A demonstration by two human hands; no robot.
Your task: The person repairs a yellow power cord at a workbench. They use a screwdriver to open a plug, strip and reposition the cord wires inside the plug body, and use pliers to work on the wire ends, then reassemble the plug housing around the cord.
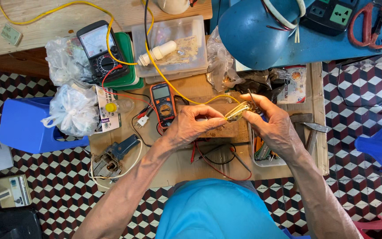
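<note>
Above a small wooden bench (186, 163), my left hand (191, 126) and my right hand (273, 126) both pinch a small brass-coloured part (238, 110). A yellow wire (173, 86) runs from that part up across the bench. My right hand also holds a thin metal tool (251, 98) that points up from the part. A wooden block (226, 130) lies just under my hands.
An orange digital multimeter (163, 104) and a black analogue meter (98, 48) sit to the left, near plastic bags (71, 110). A clear box (173, 46) holds a white bulb. A blue lamp shade (253, 33), red scissors (372, 24), a hammer (308, 126) and a blue stool (27, 126) surround the bench.
</note>
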